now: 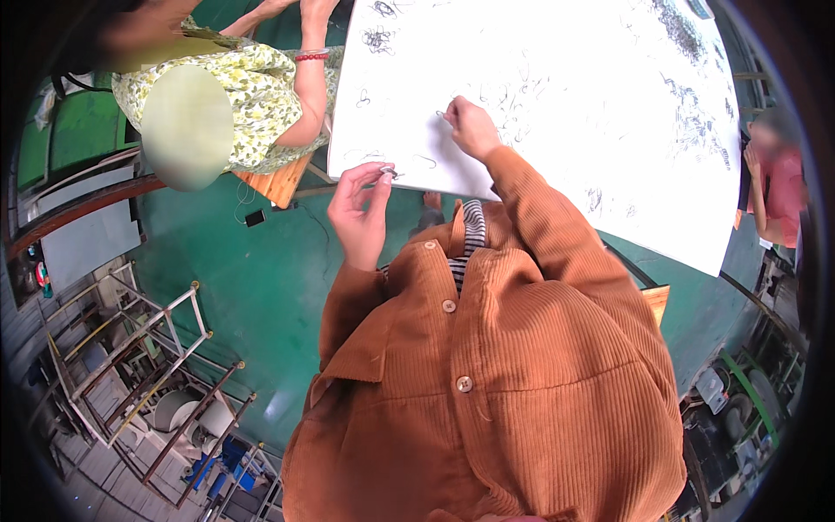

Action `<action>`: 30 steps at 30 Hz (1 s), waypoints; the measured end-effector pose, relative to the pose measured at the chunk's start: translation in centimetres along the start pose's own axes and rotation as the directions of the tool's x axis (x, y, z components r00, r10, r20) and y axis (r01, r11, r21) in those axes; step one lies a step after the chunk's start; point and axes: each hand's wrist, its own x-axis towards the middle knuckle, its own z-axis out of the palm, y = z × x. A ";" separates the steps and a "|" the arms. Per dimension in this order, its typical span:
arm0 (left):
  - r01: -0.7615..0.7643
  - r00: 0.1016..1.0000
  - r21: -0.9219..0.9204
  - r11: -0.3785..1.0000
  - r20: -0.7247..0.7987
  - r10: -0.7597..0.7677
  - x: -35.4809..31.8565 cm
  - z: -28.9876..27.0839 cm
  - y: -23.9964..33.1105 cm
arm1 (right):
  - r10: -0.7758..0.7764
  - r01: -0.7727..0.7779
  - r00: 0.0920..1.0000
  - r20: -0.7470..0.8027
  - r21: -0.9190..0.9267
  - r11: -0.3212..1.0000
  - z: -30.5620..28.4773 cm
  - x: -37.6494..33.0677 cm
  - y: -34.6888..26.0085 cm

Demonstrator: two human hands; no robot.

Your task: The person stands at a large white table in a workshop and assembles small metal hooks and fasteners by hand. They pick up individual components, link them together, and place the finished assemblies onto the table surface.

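Observation:
A white tabletop [409, 78] stretches in front of me, scattered with many small dark, thin, curled pieces [522, 96]. At its near left edge my left hand [361, 209] pinches a small dark piece [390, 171] between thumb and fingertips; its kind is too small to tell. My right hand [474, 130] is over the table with its fingers drawn together, close to the surface. A little dark curl shows right by its fingertips, and whether the fingers grip it is hidden. A loose dark curl [426, 162] lies between my hands near the edge.
A person in a flowered top [270, 104] sits at the table's left side, with a red bracelet on one wrist. Another person in pink [778, 196] is at the far right. Wooden stools [274, 183], a phone [255, 218] on the green floor [243, 287] and metal racks [148, 348] stand around.

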 end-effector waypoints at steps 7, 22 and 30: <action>0.092 0.987 -0.149 0.985 0.146 -0.071 2.9 4.3 0.1 | 0.023 -0.110 0.993 0.112 0.869 0.483 -8.4 -6.9 -6.7; -0.008 0.905 -0.044 0.999 0.425 0.026 3.4 11.0 3.5 | 0.077 0.200 0.888 -0.453 0.531 0.823 -13.9 -11.0 -8.0; 0.065 0.867 -0.034 0.997 0.496 -0.039 3.4 14.4 3.5 | 0.118 0.170 0.873 -0.474 0.520 0.837 -16.0 -11.5 -6.0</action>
